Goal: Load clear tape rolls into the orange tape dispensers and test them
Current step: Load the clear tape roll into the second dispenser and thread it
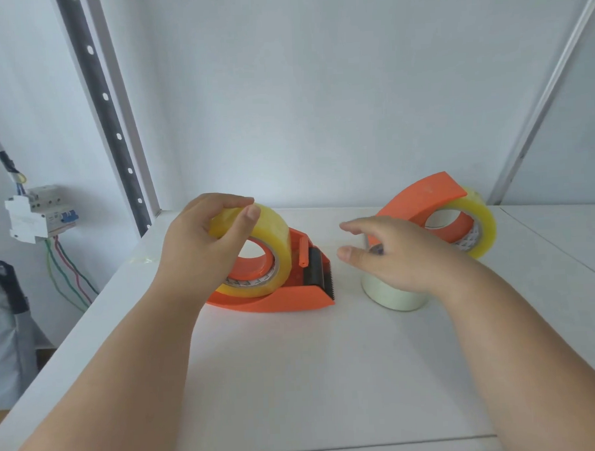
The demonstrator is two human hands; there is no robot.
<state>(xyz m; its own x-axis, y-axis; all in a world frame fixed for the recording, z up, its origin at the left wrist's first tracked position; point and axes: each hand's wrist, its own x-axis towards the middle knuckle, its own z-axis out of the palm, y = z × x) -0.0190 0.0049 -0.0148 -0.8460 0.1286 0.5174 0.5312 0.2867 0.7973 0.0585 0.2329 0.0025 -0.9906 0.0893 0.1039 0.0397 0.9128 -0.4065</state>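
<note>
Gripping the top of a clear tape roll (256,247) with curled fingers and thumb, the left hand (205,243) is holding it seated in the orange dispenser (292,299) at frame centre. The right hand (393,255) is hovering with fingers loosely extended, grasping nothing, above a pale roll (391,296) standing on the white table (313,378). A second loaded dispenser (434,192) is sitting centre right, behind that hand.

Near dispenser (285,294) lies flat, yellowish roll (269,240) seated, under left fingers (233,202). Second loaded dispenser (424,196) stands beyond right fingers (354,228); pale roll (391,296) beneath them.
</note>
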